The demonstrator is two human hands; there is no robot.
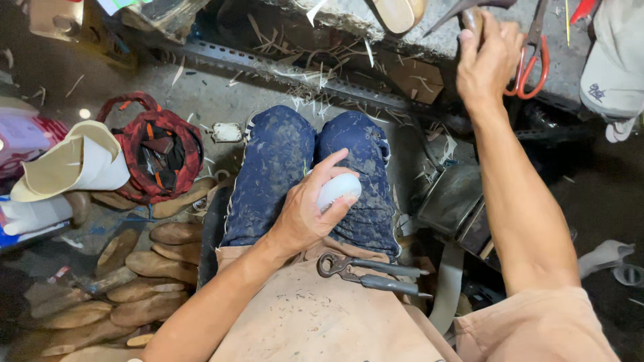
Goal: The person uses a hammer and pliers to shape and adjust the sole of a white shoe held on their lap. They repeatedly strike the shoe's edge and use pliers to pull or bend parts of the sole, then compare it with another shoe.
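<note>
Gripping a white rounded object (339,190) in the left hand (305,214) over the lap, right hand (488,64) closed around a hammer handle (472,19) on the bench (402,33).

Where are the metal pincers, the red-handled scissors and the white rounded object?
metal pincers (365,273), head view, on the handles.
red-handled scissors (532,67), head view, on a handle loop.
white rounded object (339,188), head view, on its bare top.

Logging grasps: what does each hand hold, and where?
Left hand: smooth white rounded object, grip around its near end. Right hand: dark tool handle, grip mid-handle.
</note>
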